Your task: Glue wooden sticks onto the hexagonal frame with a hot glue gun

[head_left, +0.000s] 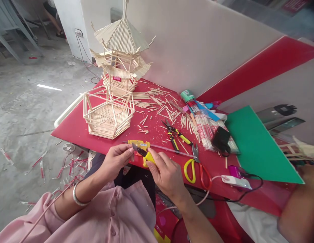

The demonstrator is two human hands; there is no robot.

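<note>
My right hand is closed around the yellow handle of a utility knife, its blade pointing left toward my other hand. My left hand is pinched near the blade tip; whatever lies between its fingers is too small to make out. Behind the knife a yellow glue gun lies at the table's front edge, partly hidden by my hands. Beyond it stands a six-sided stick frame with a woven-looking base. Farther back rises a stick pagoda with tiered roofs.
Loose sticks lie scattered over the red table. Yellow-black pliers, scissors and bagged sticks are to the right. A green board overhangs the right side. Another person's blurred arm is at far right.
</note>
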